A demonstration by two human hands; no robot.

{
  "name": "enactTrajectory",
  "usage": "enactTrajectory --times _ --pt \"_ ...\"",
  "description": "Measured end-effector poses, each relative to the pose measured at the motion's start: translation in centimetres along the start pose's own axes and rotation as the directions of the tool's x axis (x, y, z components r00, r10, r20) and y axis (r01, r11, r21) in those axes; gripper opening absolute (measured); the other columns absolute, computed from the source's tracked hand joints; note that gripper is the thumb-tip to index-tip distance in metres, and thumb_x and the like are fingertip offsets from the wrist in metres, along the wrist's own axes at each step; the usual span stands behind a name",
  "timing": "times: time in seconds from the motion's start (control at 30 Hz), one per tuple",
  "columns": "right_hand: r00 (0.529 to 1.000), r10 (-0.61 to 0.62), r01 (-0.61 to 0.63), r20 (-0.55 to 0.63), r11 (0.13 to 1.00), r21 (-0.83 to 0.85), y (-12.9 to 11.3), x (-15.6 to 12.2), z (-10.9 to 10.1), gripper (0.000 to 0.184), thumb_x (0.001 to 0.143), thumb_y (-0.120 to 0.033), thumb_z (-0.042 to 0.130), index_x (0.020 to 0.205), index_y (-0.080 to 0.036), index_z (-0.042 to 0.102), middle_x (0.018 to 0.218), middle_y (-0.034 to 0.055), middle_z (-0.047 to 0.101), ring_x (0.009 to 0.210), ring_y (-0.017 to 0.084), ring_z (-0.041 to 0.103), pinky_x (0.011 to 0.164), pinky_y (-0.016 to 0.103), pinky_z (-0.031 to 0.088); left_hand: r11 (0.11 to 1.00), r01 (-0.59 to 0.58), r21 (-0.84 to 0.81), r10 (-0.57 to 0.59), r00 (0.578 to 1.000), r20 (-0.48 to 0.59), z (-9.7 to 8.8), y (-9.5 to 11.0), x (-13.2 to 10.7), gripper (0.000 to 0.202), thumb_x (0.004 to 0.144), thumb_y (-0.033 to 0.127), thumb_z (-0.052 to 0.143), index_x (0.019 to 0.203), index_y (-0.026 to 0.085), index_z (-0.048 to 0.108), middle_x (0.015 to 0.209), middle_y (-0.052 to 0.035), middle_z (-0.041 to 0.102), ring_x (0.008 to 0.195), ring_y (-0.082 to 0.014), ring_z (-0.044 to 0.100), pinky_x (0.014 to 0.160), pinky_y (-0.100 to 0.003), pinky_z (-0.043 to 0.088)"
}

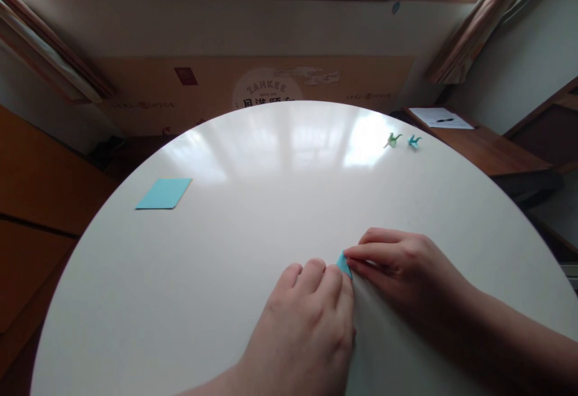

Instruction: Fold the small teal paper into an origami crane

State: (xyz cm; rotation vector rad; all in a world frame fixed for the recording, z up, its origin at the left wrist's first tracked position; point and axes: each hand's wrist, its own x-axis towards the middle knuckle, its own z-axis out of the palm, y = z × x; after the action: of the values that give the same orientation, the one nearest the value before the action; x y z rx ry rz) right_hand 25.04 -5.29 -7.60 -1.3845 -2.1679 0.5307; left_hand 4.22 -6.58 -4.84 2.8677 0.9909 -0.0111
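Note:
A small folded piece of light-blue origami paper [344, 263] shows between my hands, low on the white table. My right hand [406, 263] pinches its upper right edge between thumb and fingertips. Over its left and lower part lies my left hand [311, 312], with fingers curled down and pressed together on the paper. Most of the paper is hidden under the left fingers, so its full folded shape cannot be seen.
On the round white table [253, 221], a stack of square blue paper [165, 194] lies at left. A green paper crane [392, 139] and a blue paper crane [414, 141] stand at the far right. Beyond, a brown desk [506, 149] holds white sheets [440, 118] and a pen [445, 120].

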Motion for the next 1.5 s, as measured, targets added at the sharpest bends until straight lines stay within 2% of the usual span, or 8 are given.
enactTrajectory --times 0.17,0.37,0.57,0.7,1.0,1.23,1.37,1.5 --pt "1.000 -0.008 0.008 -0.019 1.000 0.023 0.1 -0.2 0.1 0.018 0.092 -0.018 0.062 0.094 -0.026 0.079 0.090 0.0018 0.072 0.071 0.013 0.065 0.065 0.023 0.049 1.000 -0.008 -0.024 0.009 1.000 0.026 0.1 -0.2 0.0 0.031 0.095 0.020 0.049 0.121 0.013 0.063 0.109 -0.0101 0.067 0.099 -0.0294 0.058 0.083 -0.045 0.050" --pt "0.998 -0.036 0.036 0.054 0.999 0.004 -0.3 -0.2 -0.2 0.021 0.091 -0.014 0.061 0.093 -0.025 0.078 0.088 0.0013 0.071 0.073 0.013 0.065 0.069 0.024 0.049 1.000 0.010 -0.026 -0.009 1.000 0.010 -0.1 -0.1 0.0 0.032 0.095 0.020 0.049 0.123 0.013 0.063 0.111 -0.0112 0.067 0.102 -0.0294 0.057 0.085 -0.045 0.050" --pt "0.997 -0.034 0.034 0.068 0.999 0.004 -0.6 -0.2 -0.3 0.022 0.092 -0.013 0.060 0.092 -0.026 0.078 0.088 0.0012 0.070 0.074 0.014 0.065 0.068 0.024 0.048 0.999 0.015 -0.043 -0.014 0.999 0.034 -0.3 -0.2 0.1 0.031 0.095 0.020 0.049 0.123 0.014 0.062 0.110 -0.0109 0.066 0.100 -0.0285 0.058 0.084 -0.043 0.049" --pt "0.998 -0.045 0.045 0.040 0.999 -0.008 -0.3 -0.3 0.0 0.023 0.092 -0.013 0.060 0.098 -0.027 0.078 0.087 0.0008 0.070 0.072 0.014 0.065 0.068 0.024 0.049 0.999 -0.005 -0.038 0.007 0.999 0.050 -0.2 -0.2 -0.1 0.033 0.096 0.021 0.049 0.125 0.013 0.062 0.110 -0.0106 0.067 0.100 -0.0287 0.058 0.083 -0.044 0.050" --pt "0.997 -0.076 0.072 -0.027 0.988 -0.138 -0.5 0.1 0.2 0.024 0.097 -0.016 0.054 0.094 -0.024 0.076 0.084 0.0036 0.071 0.069 0.015 0.066 0.064 0.023 0.051 0.999 -0.006 -0.040 0.007 0.999 0.039 -0.3 -0.3 0.2 0.028 0.095 0.020 0.049 0.117 0.015 0.066 0.110 -0.0093 0.067 0.098 -0.0279 0.059 0.082 -0.044 0.050" --pt "0.996 -0.047 0.052 -0.076 0.996 0.066 1.1 0.2 -0.1 0.022 0.093 -0.011 0.058 0.096 -0.025 0.076 0.092 0.0020 0.070 0.077 0.013 0.067 0.070 0.023 0.052 1.000 -0.022 -0.007 0.022 1.000 0.000 -0.2 -0.1 -0.1 0.029 0.095 0.021 0.049 0.118 0.014 0.066 0.112 -0.0097 0.068 0.098 -0.0293 0.060 0.079 -0.045 0.051" --pt "0.994 -0.104 0.102 0.023 0.991 0.089 1.0 -0.2 -0.3 0.021 0.091 -0.012 0.061 0.095 -0.025 0.076 0.088 0.0002 0.067 0.070 0.011 0.064 0.064 0.022 0.048 0.999 -0.030 -0.013 0.030 1.000 0.007 0.0 -0.2 -0.1 0.031 0.095 0.021 0.049 0.120 0.014 0.066 0.110 -0.0090 0.068 0.096 -0.0286 0.060 0.078 -0.045 0.052" --pt "0.997 -0.055 0.052 0.063 0.998 0.034 0.6 0.0 0.0 0.020 0.092 -0.015 0.061 0.094 -0.027 0.077 0.086 -0.0004 0.067 0.069 0.012 0.064 0.065 0.024 0.048 0.999 -0.039 -0.013 0.039 0.999 -0.002 0.1 -0.3 -0.1 0.032 0.095 0.021 0.050 0.122 0.014 0.065 0.112 -0.0090 0.069 0.099 -0.0289 0.061 0.079 -0.045 0.052"
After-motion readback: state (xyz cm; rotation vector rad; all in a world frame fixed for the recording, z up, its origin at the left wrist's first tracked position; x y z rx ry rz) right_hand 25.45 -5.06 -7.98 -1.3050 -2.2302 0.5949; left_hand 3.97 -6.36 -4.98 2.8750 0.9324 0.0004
